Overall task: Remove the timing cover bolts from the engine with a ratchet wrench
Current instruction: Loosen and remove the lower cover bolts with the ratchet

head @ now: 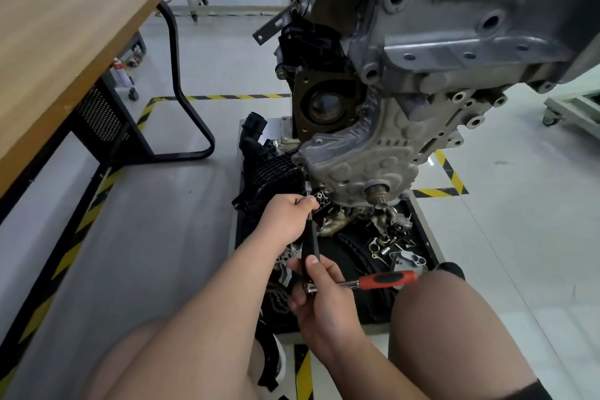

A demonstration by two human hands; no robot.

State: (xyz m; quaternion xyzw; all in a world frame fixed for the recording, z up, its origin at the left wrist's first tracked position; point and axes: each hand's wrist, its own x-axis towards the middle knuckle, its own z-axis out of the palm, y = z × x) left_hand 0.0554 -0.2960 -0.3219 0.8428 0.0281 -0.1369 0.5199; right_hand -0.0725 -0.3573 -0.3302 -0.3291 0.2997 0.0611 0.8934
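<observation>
The engine hangs on a stand, its grey timing cover facing me low at the centre. A ratchet wrench with a red-and-black handle carries a long black extension that runs up to a socket at the cover's lower left edge. My left hand pinches the extension near its top. My right hand grips the ratchet head and the extension's lower end. The bolt itself is hidden by the socket.
A black tray under the engine holds several loose metal parts, a belt and a black plastic intake piece. A wooden table stands at left. Yellow-black tape marks the floor. My bare knees fill the bottom.
</observation>
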